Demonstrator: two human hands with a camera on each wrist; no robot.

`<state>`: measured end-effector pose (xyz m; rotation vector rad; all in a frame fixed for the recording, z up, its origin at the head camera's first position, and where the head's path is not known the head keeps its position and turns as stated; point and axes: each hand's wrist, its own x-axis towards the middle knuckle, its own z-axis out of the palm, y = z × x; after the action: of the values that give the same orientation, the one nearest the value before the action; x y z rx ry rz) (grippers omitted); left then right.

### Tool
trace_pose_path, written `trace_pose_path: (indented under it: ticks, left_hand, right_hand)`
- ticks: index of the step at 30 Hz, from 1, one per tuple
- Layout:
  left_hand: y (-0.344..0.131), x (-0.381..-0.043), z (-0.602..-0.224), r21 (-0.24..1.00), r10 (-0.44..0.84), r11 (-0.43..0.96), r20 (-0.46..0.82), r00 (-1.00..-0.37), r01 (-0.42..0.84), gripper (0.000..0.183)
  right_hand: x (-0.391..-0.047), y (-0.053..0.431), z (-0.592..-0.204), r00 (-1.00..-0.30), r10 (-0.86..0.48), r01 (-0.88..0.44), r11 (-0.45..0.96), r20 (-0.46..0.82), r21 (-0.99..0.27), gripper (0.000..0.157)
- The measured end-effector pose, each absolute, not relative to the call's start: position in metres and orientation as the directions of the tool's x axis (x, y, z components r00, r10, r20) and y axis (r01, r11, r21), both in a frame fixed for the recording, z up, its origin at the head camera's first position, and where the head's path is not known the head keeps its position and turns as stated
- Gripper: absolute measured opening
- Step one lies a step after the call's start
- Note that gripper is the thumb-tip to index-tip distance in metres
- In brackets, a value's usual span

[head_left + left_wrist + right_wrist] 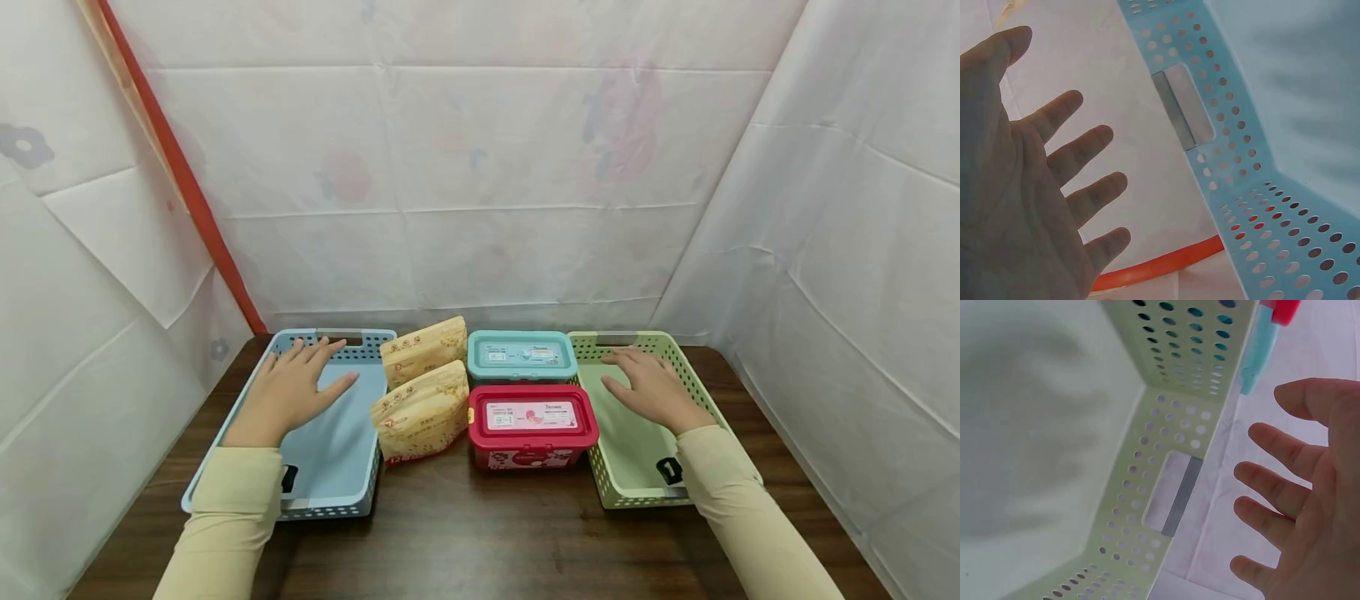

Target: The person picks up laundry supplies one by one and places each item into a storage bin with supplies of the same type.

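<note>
1. The blue basket (337, 446) stands on the left of the worktop (450, 533), the green basket (626, 450) on the right; each has its long axis running away from the person.
2. The blue basket lies below the left grip (292, 396), its nearer hand; the green basket lies below the right grip (651, 387).
3. Both grips are wide, fingers spread and holding nothing; in the wrist views the fingers appear apart from the basket walls.
4. Between the baskets, two yellow pouches (422, 410) stand beside the blue one; a teal tub (522, 354) sits behind a red tub (534, 425), beside the green one.
</note>
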<state>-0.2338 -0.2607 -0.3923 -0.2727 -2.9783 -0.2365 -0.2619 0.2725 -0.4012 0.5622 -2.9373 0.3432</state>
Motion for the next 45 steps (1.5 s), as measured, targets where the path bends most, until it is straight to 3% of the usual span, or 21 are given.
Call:
trace_pose_path:
  ticks: [13,22,30,45]
  left_hand:
    - [-0.26,-0.228,-0.381,0.155,0.196,0.962,0.181,-0.964,0.225,0.069]
    - [-0.263,-0.223,-0.381,0.374,0.279,0.87,0.161,-0.947,0.32,0.054]
    - [-0.26,-0.219,-0.38,0.429,0.333,0.818,0.189,-0.924,0.383,0.038]
    - [-0.26,-0.206,-0.378,0.461,0.369,0.785,0.189,-0.91,0.414,0.031]
  right_hand:
    - [-0.264,0.259,-0.393,-0.892,-0.386,-0.444,0.849,0.236,-0.288,0.035]
    - [-0.264,0.241,-0.392,-0.853,-0.446,-0.519,0.78,0.271,-0.35,0.031]
    - [-0.263,0.219,-0.389,-0.837,-0.493,-0.546,0.725,0.237,-0.419,0.03]
    - [-0.262,0.174,-0.381,-0.782,-0.594,-0.61,0.668,0.187,-0.426,0.03]
